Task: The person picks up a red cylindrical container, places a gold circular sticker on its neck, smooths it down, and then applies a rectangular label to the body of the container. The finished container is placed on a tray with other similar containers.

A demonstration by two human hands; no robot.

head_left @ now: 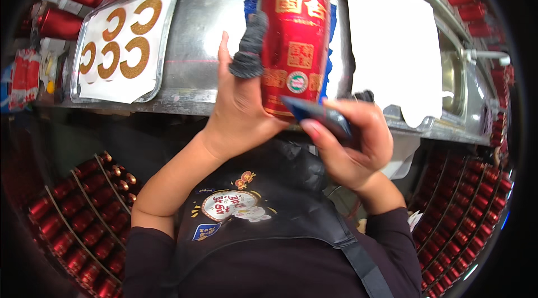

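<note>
A glossy red bottle (pixel 295 34) with gold lettering and a small round green-and-white emblem stands out in front of me, its neck at the top of the view. My left hand (pixel 241 102) is closed round its lower left side; the fingers behind it are hidden. A dark grey fabric cover (pixel 248 45) sits on one finger of this hand. In my right hand (pixel 361 141) is a flat, dark blue wedge-shaped tool (pixel 322 116), pinched between thumb and fingers. The tool's pointed tip overlaps the bottle near its base; contact is unclear. Blue cloth (pixel 332 34) shows behind the bottle.
On the metal worktop (pixel 193 57), a clear-rimmed tray (pixel 171 34) at left carries several gold C-shaped pieces (pixel 147 16) on white sheet. A white sheet (pixel 392 45) covers the right side, beside a sink (pixel 454 82) and tap (pixel 486 56). Racks of red bottles (pixel 84 208) flank me.
</note>
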